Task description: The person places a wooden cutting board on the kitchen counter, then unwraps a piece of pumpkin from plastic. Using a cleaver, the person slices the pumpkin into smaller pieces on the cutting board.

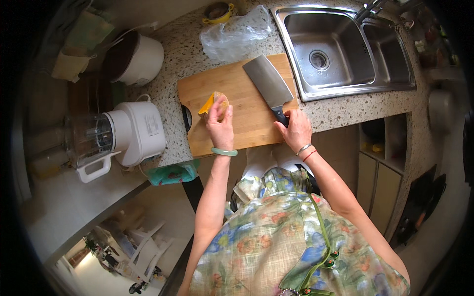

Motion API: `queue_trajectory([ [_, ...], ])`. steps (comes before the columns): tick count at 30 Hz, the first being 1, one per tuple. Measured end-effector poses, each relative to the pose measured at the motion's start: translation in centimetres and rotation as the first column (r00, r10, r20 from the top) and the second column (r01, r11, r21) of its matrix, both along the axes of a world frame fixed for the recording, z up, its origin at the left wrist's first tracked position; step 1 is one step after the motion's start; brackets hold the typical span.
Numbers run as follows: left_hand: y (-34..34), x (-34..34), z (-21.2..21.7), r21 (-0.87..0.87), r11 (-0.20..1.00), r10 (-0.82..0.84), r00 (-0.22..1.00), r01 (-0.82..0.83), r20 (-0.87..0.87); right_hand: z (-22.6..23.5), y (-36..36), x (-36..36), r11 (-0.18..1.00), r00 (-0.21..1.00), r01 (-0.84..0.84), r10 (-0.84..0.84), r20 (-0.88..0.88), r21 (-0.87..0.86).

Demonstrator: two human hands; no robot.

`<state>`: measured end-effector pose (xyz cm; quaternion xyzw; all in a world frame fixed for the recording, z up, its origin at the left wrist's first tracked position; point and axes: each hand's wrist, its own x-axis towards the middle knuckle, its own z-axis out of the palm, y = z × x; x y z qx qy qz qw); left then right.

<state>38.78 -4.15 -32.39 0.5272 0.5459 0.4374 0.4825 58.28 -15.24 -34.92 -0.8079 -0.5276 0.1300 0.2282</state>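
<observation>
A wooden cutting board (pixel 242 128) lies on the speckled counter in front of me. Over its left part, my left hand (pixel 220 123) pinches a small orange-yellow piece (pixel 207 104) between thumb and fingers; one side looks pale and shiny, and its kind is unclear. A broad-bladed cleaver (pixel 269 81) lies flat along the board's right side, blade pointing away from me. At the near right edge my right hand (pixel 296 130) is closed around the end of its dark handle, with the fingertips partly hidden.
To the right is a steel double sink (pixel 340 47). A crumpled clear plastic bag (pixel 237 34) and a yellow cup-like container (pixel 217 13) sit beyond the board. A white food processor (pixel 140 133) and a white rice cooker (pixel 140 59) stand left. A teal cloth-like item (pixel 173 173) hangs at the counter edge.
</observation>
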Motion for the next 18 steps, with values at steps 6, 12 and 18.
queue_trajectory([
  [6,2.3,-1.4,0.3,0.266,0.940,0.083,0.614,0.213,-0.785,-0.1,0.5,-0.5,0.998,1.000,0.011,-0.010,0.022,-0.054],
  [12,3.0,-3.1,-0.2,0.085,0.966,-0.071,0.566,0.243,-0.821,-0.7,0.0,-0.3,0.993,0.984,0.116,-0.111,-0.140,0.027],
  [18,2.7,-3.3,-1.1,0.142,0.947,-0.078,0.636,0.288,-0.768,2.8,-0.8,-0.5,0.981,0.961,0.174,-0.150,-0.233,0.086],
])
